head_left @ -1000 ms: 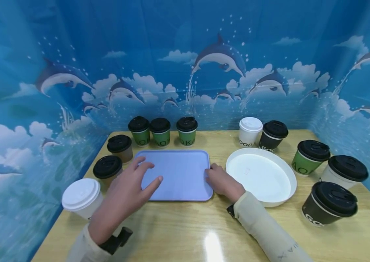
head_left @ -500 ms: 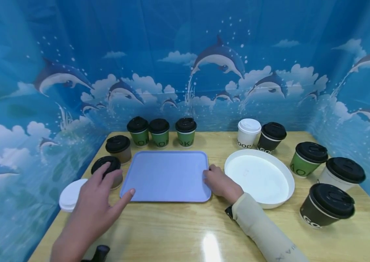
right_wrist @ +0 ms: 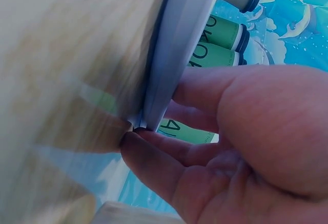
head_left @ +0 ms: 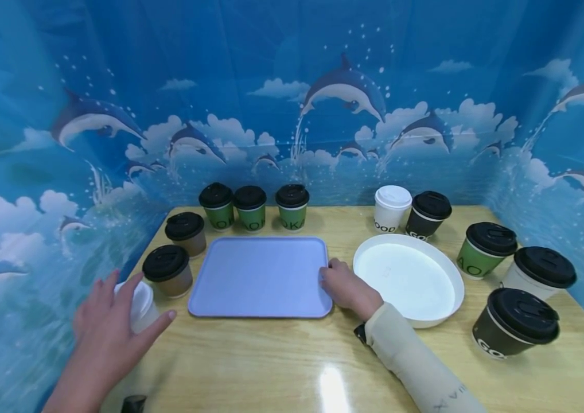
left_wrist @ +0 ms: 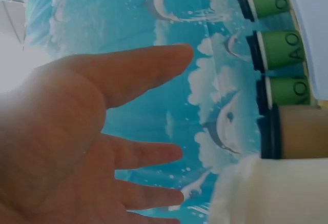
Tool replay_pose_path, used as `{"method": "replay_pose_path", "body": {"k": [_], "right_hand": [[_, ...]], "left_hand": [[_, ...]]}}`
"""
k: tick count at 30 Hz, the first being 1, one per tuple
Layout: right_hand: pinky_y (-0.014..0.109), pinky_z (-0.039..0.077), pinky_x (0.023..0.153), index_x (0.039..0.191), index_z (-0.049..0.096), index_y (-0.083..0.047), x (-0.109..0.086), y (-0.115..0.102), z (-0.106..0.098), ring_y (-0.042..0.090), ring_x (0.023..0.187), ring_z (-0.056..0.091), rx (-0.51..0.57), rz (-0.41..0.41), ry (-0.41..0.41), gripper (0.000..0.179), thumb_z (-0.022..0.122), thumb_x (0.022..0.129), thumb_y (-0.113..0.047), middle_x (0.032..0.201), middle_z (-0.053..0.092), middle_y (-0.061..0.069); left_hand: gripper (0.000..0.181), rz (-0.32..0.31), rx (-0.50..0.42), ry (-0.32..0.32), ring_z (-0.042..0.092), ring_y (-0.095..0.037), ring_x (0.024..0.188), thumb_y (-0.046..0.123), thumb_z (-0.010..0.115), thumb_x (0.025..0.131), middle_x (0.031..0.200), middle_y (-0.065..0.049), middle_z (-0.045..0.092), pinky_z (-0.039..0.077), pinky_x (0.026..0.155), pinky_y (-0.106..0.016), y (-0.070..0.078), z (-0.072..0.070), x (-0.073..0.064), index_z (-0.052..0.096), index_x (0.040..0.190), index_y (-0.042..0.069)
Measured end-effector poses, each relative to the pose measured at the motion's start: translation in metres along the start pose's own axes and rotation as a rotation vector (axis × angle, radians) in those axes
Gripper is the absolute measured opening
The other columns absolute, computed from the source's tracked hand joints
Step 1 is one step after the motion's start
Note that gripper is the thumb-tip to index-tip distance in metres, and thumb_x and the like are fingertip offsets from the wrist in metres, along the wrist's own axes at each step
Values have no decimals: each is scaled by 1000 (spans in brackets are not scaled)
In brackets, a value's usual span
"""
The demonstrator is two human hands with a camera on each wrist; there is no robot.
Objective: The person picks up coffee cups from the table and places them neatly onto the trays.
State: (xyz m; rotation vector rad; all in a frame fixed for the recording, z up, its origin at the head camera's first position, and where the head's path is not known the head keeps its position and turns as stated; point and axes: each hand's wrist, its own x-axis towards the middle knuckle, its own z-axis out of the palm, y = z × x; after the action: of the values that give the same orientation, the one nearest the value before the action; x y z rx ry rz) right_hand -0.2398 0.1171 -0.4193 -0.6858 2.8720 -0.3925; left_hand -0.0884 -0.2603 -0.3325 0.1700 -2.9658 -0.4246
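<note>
My left hand (head_left: 108,335) is beside the white lidded paper cup (head_left: 142,304) at the table's left edge, thumb and fingers spread and partly covering it. In the left wrist view that cup (left_wrist: 277,193) stands close past the outstretched fingers. My right hand (head_left: 346,289) pinches the right edge of a lavender rectangular tray (head_left: 261,278). Seen from the right wrist, the thumb lies on the tray's rim (right_wrist: 179,34) and the other fingers curl under it. The tray lies flat on the wooden table with nothing on it.
Two brown cups (head_left: 170,275) stand left of the tray, three green cups (head_left: 292,209) behind it. A round white dish (head_left: 408,281) sits to the right. Around it stand a white cup (head_left: 392,209), a black cup (head_left: 514,324) and several others. A dolphin-print curtain (head_left: 271,103) encloses the table.
My left hand has moved left and down from over the tray's left side, past the brown cup, to the white cup. The right hand keeps its grip on the tray edge.
</note>
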Motion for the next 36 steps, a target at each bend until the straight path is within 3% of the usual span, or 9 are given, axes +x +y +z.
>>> {"method": "replay_pose_path", "body": {"k": [12, 23, 36], "right_hand": [[53, 54, 94, 126, 66, 5, 0, 2, 1, 43, 114, 61, -32, -8, 15, 29, 52, 108, -13, 128, 57, 32], [55, 50, 102, 135, 61, 5, 0, 1, 0, 43, 126, 55, 40, 42, -23, 35, 49, 109, -15, 138, 52, 31], [54, 51, 101, 133, 63, 4, 1, 1, -1, 43, 124, 57, 8, 19, -14, 33, 49, 109, -15, 137, 53, 32]], "left_hand": [[101, -8, -25, 32, 11, -69, 135, 54, 82, 83, 152, -46, 16, 12, 100, -81, -16, 14, 3, 37, 148, -10], [99, -94, -25, 4, 16, -66, 134, 48, 83, 83, 150, -47, 18, 19, 100, -80, -22, 20, 6, 36, 149, -9], [104, -237, -141, -33, 0, -64, 145, 45, 79, 88, 161, -41, -7, 19, 104, -82, -27, 26, 11, 20, 162, 1]]}}
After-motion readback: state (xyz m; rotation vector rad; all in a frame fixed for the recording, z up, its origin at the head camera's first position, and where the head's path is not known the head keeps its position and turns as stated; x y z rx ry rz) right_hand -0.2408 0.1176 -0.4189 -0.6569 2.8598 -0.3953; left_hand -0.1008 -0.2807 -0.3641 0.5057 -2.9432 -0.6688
